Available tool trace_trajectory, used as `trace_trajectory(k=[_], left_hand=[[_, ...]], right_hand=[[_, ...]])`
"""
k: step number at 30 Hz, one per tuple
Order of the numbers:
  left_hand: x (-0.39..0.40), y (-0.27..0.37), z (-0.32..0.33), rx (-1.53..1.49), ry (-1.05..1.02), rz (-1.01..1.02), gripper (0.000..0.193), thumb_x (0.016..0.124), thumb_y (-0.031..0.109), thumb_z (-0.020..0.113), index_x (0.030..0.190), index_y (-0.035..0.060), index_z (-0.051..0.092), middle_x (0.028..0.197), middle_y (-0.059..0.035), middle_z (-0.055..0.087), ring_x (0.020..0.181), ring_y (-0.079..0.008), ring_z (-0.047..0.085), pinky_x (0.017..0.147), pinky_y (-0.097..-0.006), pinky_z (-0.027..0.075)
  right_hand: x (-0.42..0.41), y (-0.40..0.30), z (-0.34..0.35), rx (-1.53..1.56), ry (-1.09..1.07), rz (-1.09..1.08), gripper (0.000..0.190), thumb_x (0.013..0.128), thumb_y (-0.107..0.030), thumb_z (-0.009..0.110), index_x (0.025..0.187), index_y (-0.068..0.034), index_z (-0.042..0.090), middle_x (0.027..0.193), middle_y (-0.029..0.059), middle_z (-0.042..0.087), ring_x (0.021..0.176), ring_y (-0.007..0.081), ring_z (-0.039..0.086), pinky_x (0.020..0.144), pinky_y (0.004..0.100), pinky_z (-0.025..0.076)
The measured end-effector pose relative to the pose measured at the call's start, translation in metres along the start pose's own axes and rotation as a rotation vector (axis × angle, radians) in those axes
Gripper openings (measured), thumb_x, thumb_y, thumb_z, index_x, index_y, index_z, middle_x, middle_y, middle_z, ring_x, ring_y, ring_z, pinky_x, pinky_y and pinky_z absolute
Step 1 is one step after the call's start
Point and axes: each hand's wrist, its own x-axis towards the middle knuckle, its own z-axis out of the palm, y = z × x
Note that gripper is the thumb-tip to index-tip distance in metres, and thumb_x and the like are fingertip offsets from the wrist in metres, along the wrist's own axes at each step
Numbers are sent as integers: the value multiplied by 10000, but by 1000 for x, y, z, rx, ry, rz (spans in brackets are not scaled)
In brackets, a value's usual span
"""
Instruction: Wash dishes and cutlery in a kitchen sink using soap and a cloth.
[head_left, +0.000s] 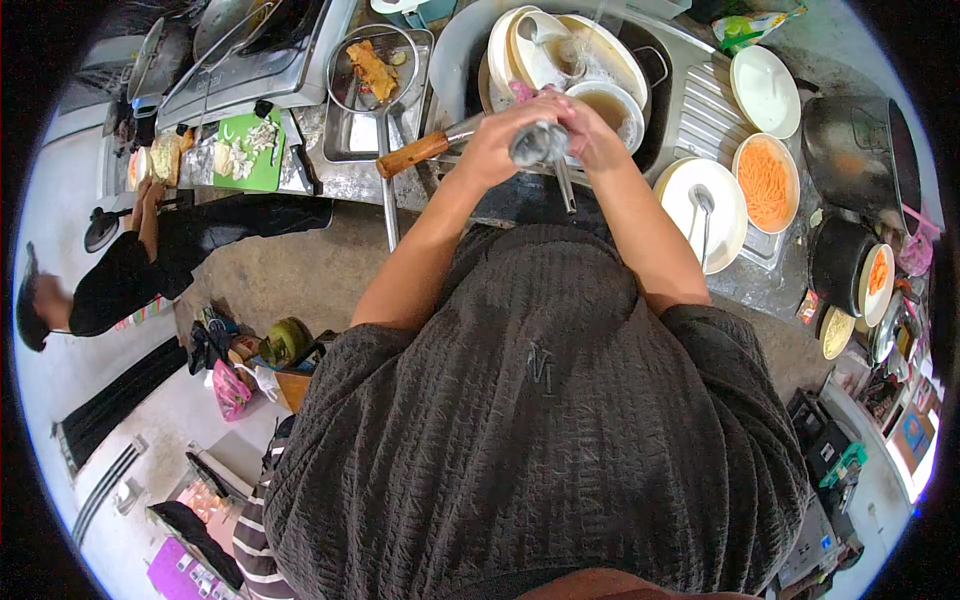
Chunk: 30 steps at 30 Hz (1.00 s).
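Both my hands meet above the near edge of the sink. My left hand (501, 139) is around a shiny metal utensil (538, 142), seen nearly end-on; its exact kind is unclear. Against it, my right hand (596, 131) presses from the other side, with a bit of pink material (523, 91) at the fingers. A wooden-handled tool (412, 154) points left from beside my left hand; whether I hold it cannot be told. A metal handle (564, 186) shows below my hands. Behind them, stacked pale bowls (626, 52) and a bowl of cloudy water (604, 105) stand in the sink.
A steel drainboard (701, 105) adjoins the sink, with plates (720, 232) and a bowl of shredded carrot (763, 184) near it. At left are a strainer (375, 109) over a metal tray, a knife (301, 161) and a green cutting board (262, 176). Another person (135, 270) stands far left.
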Motion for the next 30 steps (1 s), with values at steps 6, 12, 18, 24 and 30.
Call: trace_trajectory(k=[6,12,18,24,30], left_hand=[[19,14,-2,-134,430,-213,267,960,203,469,870,-21,584,869,-96,660,830,-133,613,771,-260,480],[12,4,-37,30,37,-537,344,987,291,404,825,24,549,705,-3,529,659,-83,478,621,-231,407],[8,-5,-34,-747,-159,-989,189,956,254,485,867,89,513,609,64,332,522,-53,256,480,-213,232],[12,-3,-36,-897,-232,-1095,222,959,289,477,844,100,497,566,74,300,473,-48,234,449,-216,219],[2,-14,-20,-267,-96,-950,276,963,318,451,830,85,518,576,51,374,458,-77,310,438,-245,272]], right_hand=[[48,18,-33,-315,124,-160,222,935,-222,507,960,-12,575,797,38,603,665,109,587,526,252,474],[11,3,3,-617,181,-714,439,949,-409,458,1067,1,559,946,70,620,862,120,546,793,277,436],[8,-10,11,-597,-242,-718,351,881,-333,594,1052,-27,585,937,43,633,841,103,562,755,265,458],[12,-11,17,-815,-9,-779,271,771,-230,721,910,-12,642,817,45,649,745,102,571,693,259,474],[22,4,24,-716,318,-691,307,765,-285,718,836,1,632,702,46,627,657,129,578,605,285,471]])
